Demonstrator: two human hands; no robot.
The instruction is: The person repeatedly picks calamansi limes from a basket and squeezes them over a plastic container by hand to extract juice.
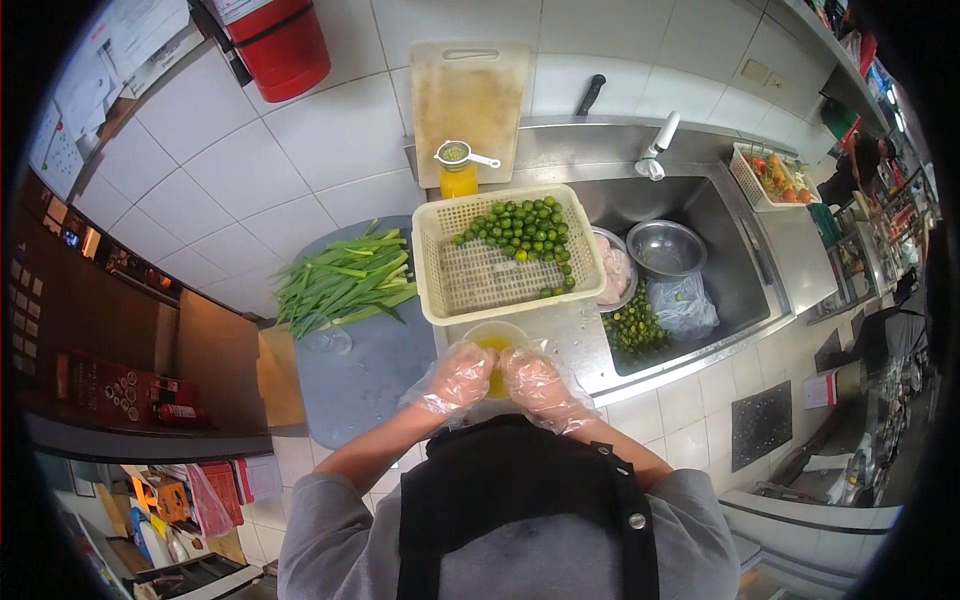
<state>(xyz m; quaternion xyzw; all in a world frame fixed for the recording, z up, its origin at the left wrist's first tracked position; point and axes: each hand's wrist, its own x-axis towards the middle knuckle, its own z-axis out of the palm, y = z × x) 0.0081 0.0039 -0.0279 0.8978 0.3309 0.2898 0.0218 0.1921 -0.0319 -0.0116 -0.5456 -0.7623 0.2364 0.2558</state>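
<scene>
My left hand [465, 376] and my right hand [533, 380], both in clear plastic gloves, are close together over a round container [494, 334] of yellow liquid at the counter's front edge. The fingers of both hands are curled closed; whatever they hold is too small to make out. Just beyond stands a cream plastic basket [430, 262] with many green citrus fruits [524, 228] in its upper right part. Left of it, long green leaves [350, 275] lie on a grey board [385, 365]. A strainer [455, 152] rests on a jar of orange-yellow liquid [458, 182] behind the basket.
In the sink [735, 225] are a metal bowl [667, 249], a bowl of pale pieces [613, 268], cut citrus pieces [634, 326] and a plastic bag [684, 306]. A tap [656, 150], knife [591, 95] and upright cutting board [468, 95] are behind. A vegetable basket [770, 180] stands right.
</scene>
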